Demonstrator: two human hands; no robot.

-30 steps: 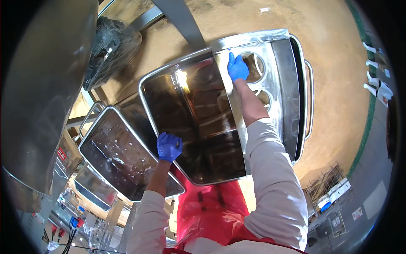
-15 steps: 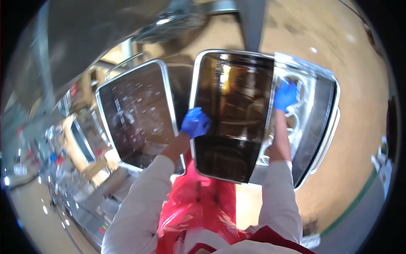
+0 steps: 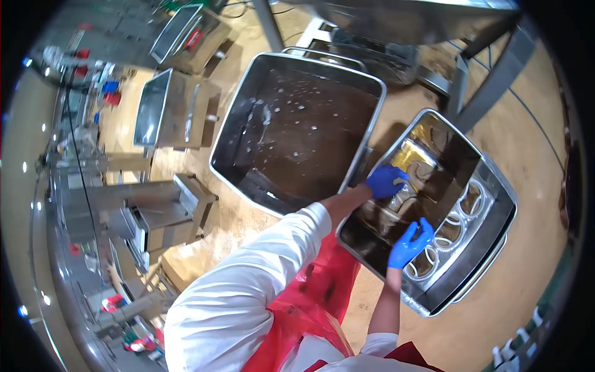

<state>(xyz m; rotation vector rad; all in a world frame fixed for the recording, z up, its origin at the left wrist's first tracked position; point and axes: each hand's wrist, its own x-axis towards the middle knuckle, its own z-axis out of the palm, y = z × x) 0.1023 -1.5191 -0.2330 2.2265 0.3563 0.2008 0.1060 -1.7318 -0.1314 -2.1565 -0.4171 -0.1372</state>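
A deep metal tub [image 3: 504,186] with rounded corners stands in front of me. Its left part shows brown, shiny contents or walls with a yellow reflection. A silvery metal plate with several ring-shaped openings [image 3: 448,232] lies along its right part. My left hand [image 3: 385,181], in a blue glove, reaches over the tub's left rim with curled fingers; a small pale bit shows at the fingertips, too small to name. My right hand [image 3: 409,247], also blue-gloved, hovers above the near end of the plate, fingers apart and holding nothing.
A larger metal tub [image 3: 379,93], brown inside with scattered whitish flecks, stands close on the left. Grey metal legs [image 3: 496,80] rise at the far right, beside a cable on the tan floor. Metal carts [image 3: 162,111] stand farther left.
My view has turned, so both tubs appear farther right. My right hand has come back from the far rings to the near end and spread its fingers. My left hand now reaches further over the tub.
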